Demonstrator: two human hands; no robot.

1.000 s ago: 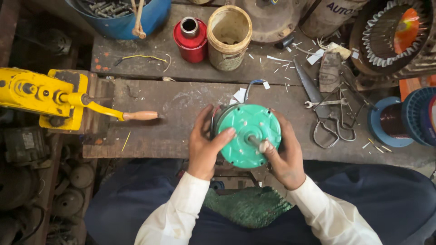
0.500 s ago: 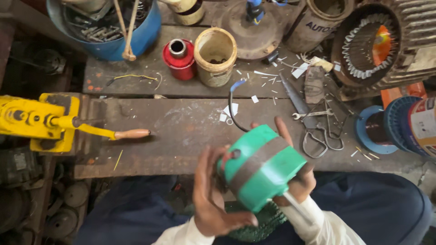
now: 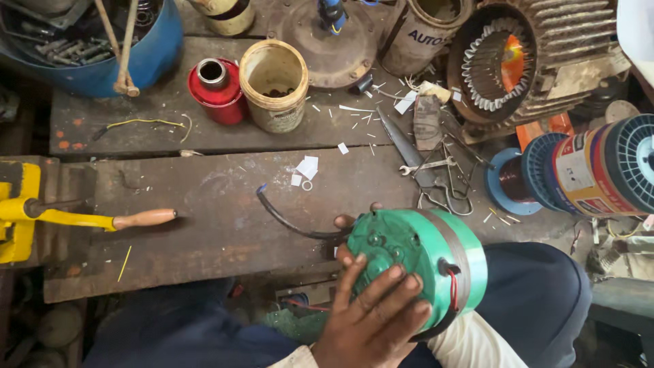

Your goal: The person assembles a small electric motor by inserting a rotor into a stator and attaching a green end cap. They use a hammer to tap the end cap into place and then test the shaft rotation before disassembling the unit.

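Observation:
A round green electric motor housing (image 3: 436, 262) with a dark band lies tilted on its side over my lap, at the wooden bench's near edge. My left hand (image 3: 375, 317) is spread flat over its green end face. My right hand (image 3: 343, 222) is mostly hidden behind the housing; only fingertips show at its far left edge, and its white sleeve passes underneath. A black cable (image 3: 286, 218) curves from the motor onto the bench. A red wire (image 3: 453, 289) loops on the housing's side.
A yellow vise with a wooden handle (image 3: 143, 218) sits at the left. Behind are a red can (image 3: 214, 88), a cream jar (image 3: 272, 82), a blue tub of tools (image 3: 146, 48) and a stator (image 3: 504, 65). Shears and a spanner (image 3: 426, 167) and wire spools (image 3: 599, 170) lie right.
The green motor was flat on the bench under both hands. It has since been lifted, tipped on its side and brought toward my lap, with my left hand now on its end face.

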